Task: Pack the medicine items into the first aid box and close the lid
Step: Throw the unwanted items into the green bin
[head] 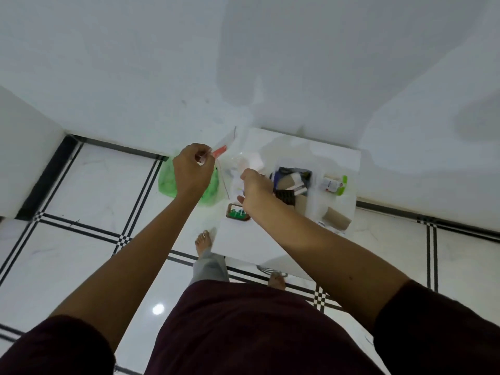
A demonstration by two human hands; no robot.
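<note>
My left hand (pixel 192 169) pinches the top edge of a clear zip bag (pixel 232 161) with a red strip, held above the table's left end. My right hand (pixel 255 186) is closed on the bag's lower right side; whitish contents show blurred through the plastic. To the right, the clear first aid box (pixel 293 185) stands open on the white table (pixel 270 247) with dark and brown items inside. A white and green medicine pack (pixel 335 184) lies right of the box. A small brown pack with green pieces (pixel 238 213) sits below my right hand.
A brown cardboard roll (pixel 336 218) lies near the table's right front corner. A green plastic bag (pixel 167 182) rests on the tiled floor left of the table, against the wall. My bare feet stand at the table's front edge.
</note>
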